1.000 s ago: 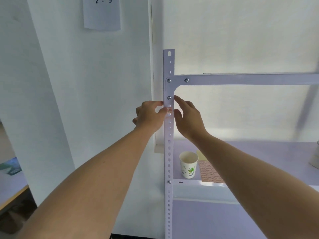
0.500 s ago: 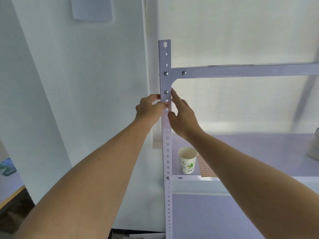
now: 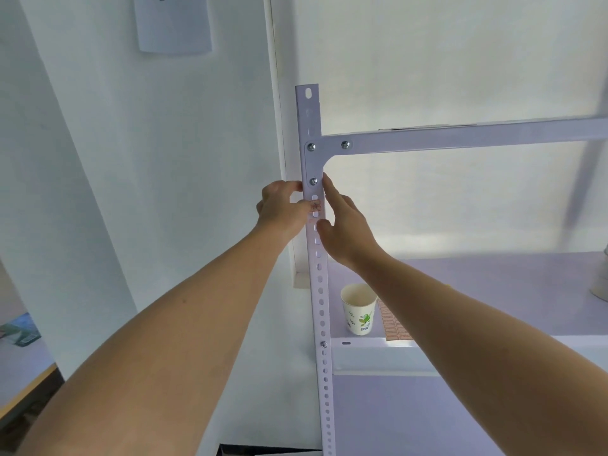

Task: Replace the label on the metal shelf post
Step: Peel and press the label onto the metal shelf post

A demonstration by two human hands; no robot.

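Note:
The white perforated metal shelf post (image 3: 320, 291) stands upright in the middle of the view. A small orange-printed label (image 3: 316, 205) sits on its front face, just below the lowest bracket bolt. My left hand (image 3: 281, 209) grips the post's left edge at that height, thumb tip pressed on the label's left end. My right hand (image 3: 343, 225) rests against the post's right side with fingers spread, the index finger pointing up along the edge and the thumb touching the post just under the label.
A paper cup (image 3: 358, 307) and an orange sheet of labels (image 3: 393, 324) lie on the shelf board (image 3: 493, 284) behind my right forearm. A horizontal shelf beam (image 3: 460, 136) runs right. A grey container (image 3: 600, 281) is at the far right, and a paper sheet (image 3: 174, 24) hangs on the wall.
The view has shifted slightly. Both hands stay at the label; my right thumb has slid down off the label, leaving more of it showing.

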